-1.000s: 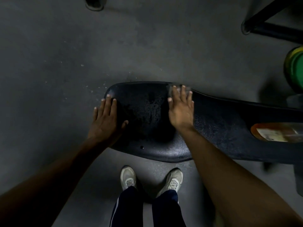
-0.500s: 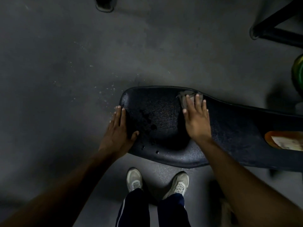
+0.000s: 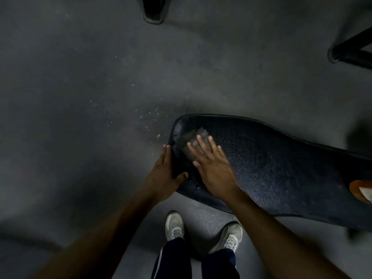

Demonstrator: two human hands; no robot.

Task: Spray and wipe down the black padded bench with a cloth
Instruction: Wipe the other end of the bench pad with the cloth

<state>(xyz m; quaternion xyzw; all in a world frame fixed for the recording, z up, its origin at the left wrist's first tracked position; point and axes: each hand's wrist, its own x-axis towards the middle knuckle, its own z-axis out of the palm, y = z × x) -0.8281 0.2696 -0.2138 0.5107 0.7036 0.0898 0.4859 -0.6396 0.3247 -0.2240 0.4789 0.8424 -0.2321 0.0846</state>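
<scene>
The black padded bench (image 3: 281, 162) runs from the middle of the view to the right edge, its surface wet and speckled. My right hand (image 3: 211, 168) lies flat on a small grey cloth (image 3: 189, 140), pressing it onto the bench near its left end. The cloth shows only beyond my fingertips. My left hand (image 3: 164, 176) grips the bench's left edge, fingers over the rim and thumb on the pad. An orange spray bottle (image 3: 360, 191) lies on the bench at the far right, cut off by the frame.
Grey floor (image 3: 80, 117) surrounds the bench, flecked with spray droplets to its left. My two feet in pale shoes (image 3: 175, 226) stand just in front of the bench. A black equipment foot (image 3: 154, 11) is at the top, a black frame bar (image 3: 350, 51) at upper right.
My right hand has slid the cloth leftward along the bench toward its end, close to my left hand. The view has shifted, so the bench now sits further right.
</scene>
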